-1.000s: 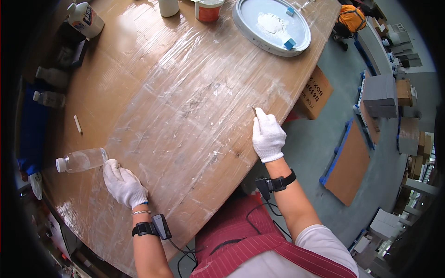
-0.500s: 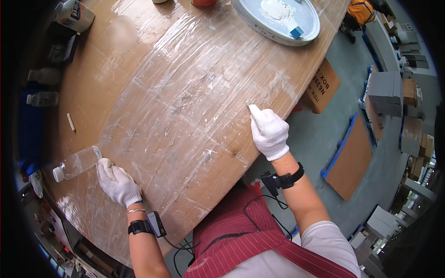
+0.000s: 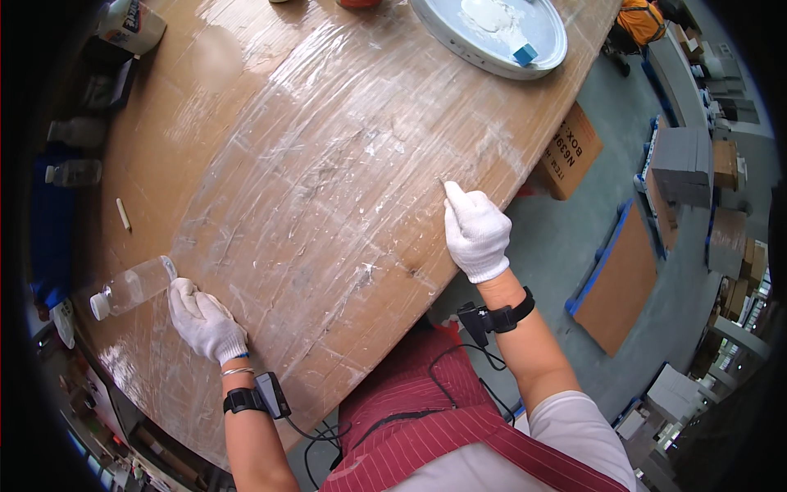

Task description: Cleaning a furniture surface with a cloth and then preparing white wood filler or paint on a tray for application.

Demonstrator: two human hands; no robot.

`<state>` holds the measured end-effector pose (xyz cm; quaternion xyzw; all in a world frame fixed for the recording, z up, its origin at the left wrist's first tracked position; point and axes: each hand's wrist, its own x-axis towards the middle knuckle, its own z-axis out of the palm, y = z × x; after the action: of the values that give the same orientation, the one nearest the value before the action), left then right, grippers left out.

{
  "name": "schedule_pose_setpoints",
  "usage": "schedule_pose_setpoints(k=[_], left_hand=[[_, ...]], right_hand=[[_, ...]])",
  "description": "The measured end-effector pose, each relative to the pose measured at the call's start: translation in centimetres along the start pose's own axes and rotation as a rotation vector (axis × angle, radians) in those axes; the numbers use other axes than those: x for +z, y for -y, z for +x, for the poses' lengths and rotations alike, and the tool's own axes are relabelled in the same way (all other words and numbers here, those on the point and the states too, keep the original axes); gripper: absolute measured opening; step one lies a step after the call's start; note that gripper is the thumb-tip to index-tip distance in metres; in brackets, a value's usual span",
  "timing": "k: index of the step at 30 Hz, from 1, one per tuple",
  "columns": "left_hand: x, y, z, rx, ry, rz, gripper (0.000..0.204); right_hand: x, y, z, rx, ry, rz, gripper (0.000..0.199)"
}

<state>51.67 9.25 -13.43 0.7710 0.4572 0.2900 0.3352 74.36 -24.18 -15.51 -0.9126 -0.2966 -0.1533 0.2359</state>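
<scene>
My left hand (image 3: 205, 321), in a white knit glove, rests on the film-covered table (image 3: 344, 246), its fingers stretched forward and close together. Its fingertips are at the base of a clear plastic bottle (image 3: 138, 285) with a white cap, which lies on its side; whether they touch it I cannot tell. Near the table's right edge, my right hand (image 3: 478, 238) is closed, also gloved, thumb and forefinger pointing forward. A small thin dark tip shows just past those fingers; what it belongs to is hidden in the hand.
At the far right stands a round pale tray (image 3: 447, 45) with white powder (image 3: 490, 15) and a blue block (image 3: 525, 55). A white stick (image 3: 123, 214) and several bottles lie at the left. Beyond the right edge are a carton (image 3: 567, 156) and a board on a blue pallet (image 3: 615, 283).
Both hands stay almost where they were. The right hand has shifted very slightly forward, its pointing fingers a little straighter. The bottle, stick and tray show no clear movement.
</scene>
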Motion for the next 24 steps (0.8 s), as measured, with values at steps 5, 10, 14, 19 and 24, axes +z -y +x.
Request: schedule_pose_setpoints(k=[5, 10, 14, 19, 24], left_hand=[[0.4, -0.7, -0.2, 0.026, -0.015, 0.02, 0.015], [-0.1, -0.6, -0.1, 0.011, 0.001, 0.037, 0.014], [-0.3, 0.7, 0.4, 0.194, -0.033, 0.189, 0.016], [0.0, -0.1, -0.1, 0.032, -0.019, 0.077, 0.016], [-0.4, 0.9, 0.1, 0.134, -0.018, 0.207, 0.017]], right_hand=[[0.3, -0.3, -0.5, 0.005, -0.038, 0.028, 0.035], [-0.3, -0.1, -0.1, -0.047, 0.015, 0.05, 0.035], [0.4, -0.1, -0.4, 0.051, -0.06, -0.004, 0.034], [0.3, -0.4, -0.3, 0.013, -0.043, 0.06, 0.033], [0.1, -0.1, -0.4, 0.005, -0.004, 0.029, 0.034]])
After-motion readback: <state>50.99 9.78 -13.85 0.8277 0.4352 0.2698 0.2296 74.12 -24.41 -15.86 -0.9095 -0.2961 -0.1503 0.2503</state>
